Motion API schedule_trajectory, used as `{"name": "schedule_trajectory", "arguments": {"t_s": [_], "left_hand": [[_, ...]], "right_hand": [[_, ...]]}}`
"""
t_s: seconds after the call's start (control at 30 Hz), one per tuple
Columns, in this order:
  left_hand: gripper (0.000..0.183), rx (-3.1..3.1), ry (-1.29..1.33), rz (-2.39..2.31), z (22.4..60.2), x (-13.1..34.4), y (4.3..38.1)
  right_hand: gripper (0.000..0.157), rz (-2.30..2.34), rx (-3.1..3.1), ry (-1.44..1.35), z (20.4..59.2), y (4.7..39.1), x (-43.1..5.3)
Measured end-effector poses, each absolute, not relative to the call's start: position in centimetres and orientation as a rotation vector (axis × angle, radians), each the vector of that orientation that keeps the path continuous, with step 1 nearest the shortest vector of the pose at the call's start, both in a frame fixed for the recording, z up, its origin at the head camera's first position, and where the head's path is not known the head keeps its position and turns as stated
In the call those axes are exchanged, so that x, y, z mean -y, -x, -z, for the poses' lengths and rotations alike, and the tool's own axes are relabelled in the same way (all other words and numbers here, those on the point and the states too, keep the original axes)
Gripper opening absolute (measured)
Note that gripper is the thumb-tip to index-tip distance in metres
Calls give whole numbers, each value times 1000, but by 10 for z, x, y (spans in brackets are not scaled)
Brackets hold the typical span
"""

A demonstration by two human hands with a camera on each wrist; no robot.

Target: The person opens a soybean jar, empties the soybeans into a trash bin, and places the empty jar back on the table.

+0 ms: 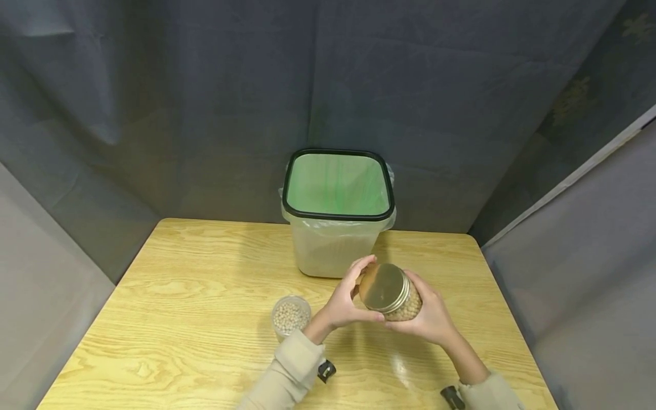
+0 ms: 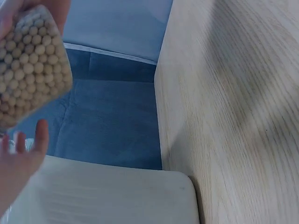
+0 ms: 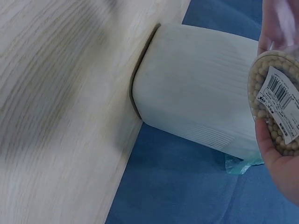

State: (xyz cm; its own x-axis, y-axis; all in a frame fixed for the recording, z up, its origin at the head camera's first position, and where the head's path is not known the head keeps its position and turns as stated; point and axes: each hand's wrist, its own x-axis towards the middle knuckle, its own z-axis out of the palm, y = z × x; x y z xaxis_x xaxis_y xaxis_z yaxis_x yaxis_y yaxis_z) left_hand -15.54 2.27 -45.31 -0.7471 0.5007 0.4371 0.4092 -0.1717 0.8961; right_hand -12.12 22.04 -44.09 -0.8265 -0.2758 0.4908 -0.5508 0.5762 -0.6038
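My right hand [image 1: 425, 313] grips a clear jar [image 1: 407, 307] of small round beige balls, which look like dried beans. The jar is held tilted above the table, its gold screw lid [image 1: 381, 286] toward the left. Around that lid my left hand [image 1: 343, 302] spreads thumb and fingers, the fingertips at its edge. A white barcode label [image 3: 280, 100] shows on the jar's base in the right wrist view. Beside my left forearm a clear round container [image 1: 291, 316] with similar, paler balls stands on the table, partly covered by the sleeve.
Behind my hands, at the table's back edge, stands a white bin [image 1: 333, 250] with a black rim and a green-tinted inside. A thin plastic liner hangs over its rim. The wooden table [image 1: 179, 319] has grey cloth screens [image 1: 230, 114] at its back and sides.
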Motion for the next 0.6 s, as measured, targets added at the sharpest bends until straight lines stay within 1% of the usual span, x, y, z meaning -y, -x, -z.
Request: {"name": "schedule_trajectory", "arguments": {"t_s": [0.07, 0.13, 0.2, 0.27, 0.37, 0.53, 0.6], "left_hand": [[98, -1860, -1215, -2097, 449, -22, 156], [94, -1807, -1316, -2110, 442, -21, 155], [90, -1836, -1343, -2106, 433, -19, 152], [86, -1901, -1288, -2109, 425, -19, 148], [84, -2040, -1174, -2106, 420, -21, 143], [73, -2268, -979, -2124, 415, -27, 135], [72, -2315, -927, -2121, 413, -28, 132]], "right_hand": [[97, -1109, 2473, -668, 440, 121, -221], [97, -1106, 2481, -670, 439, 121, -222], [97, -1098, 2489, -675, 443, 122, -225], [97, -1095, 2492, -680, 443, 122, -225], [95, -1094, 2491, -665, 445, 122, -225], [92, -1097, 2488, -611, 446, 122, -222], [90, -1094, 2486, -600, 445, 122, -221]]}}
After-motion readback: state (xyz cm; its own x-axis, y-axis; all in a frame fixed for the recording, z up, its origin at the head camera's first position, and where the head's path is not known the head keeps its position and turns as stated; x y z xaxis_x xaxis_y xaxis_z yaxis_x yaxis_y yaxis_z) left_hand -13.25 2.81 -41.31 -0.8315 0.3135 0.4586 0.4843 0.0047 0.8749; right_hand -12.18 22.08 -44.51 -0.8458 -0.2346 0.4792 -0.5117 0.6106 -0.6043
